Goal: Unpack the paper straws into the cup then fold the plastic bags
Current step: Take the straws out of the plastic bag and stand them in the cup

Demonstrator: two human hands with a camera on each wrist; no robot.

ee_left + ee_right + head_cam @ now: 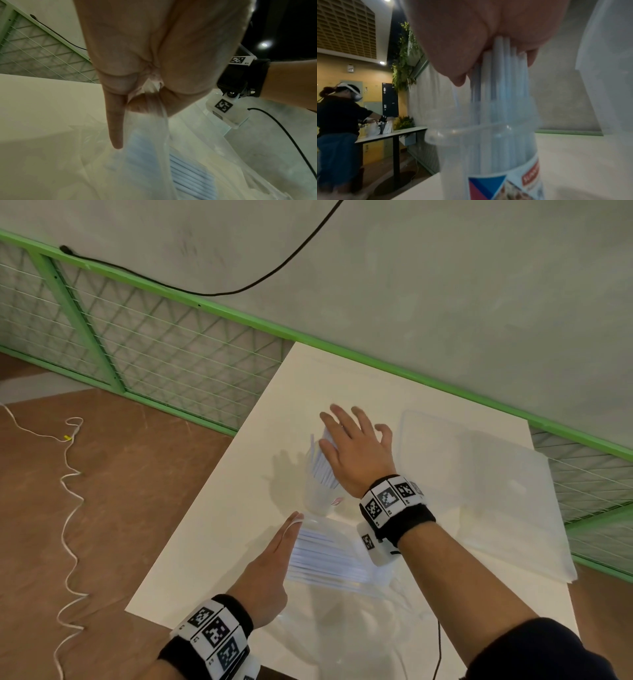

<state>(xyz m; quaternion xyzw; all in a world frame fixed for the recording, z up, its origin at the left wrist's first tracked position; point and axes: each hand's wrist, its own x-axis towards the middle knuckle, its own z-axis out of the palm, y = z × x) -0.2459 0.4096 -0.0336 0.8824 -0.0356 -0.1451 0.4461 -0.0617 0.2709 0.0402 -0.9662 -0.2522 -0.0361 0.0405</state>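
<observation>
A clear plastic cup point(317, 498) point(488, 155) stands on the white table point(219, 542), full of upright white paper straws point(322, 463) point(498, 81). My right hand point(352, 446) lies flat on the straw tops, fingers spread and straight; its palm point(471, 33) touches their ends. Just in front of the cup lies a clear plastic bag point(342, 587) point(150, 135) holding several more straws point(325, 556) point(188, 175). My left hand point(274, 559) point(145, 54) pinches the bag's film at its left edge, forefinger pointing straight out.
A stack of flat clear bags point(496, 501) lies on the table's right half. A green mesh railing point(171, 354) runs behind the table. The table's left edge drops to a brown floor with a white cord point(68, 508). Another person point(339, 115) works at a distant table.
</observation>
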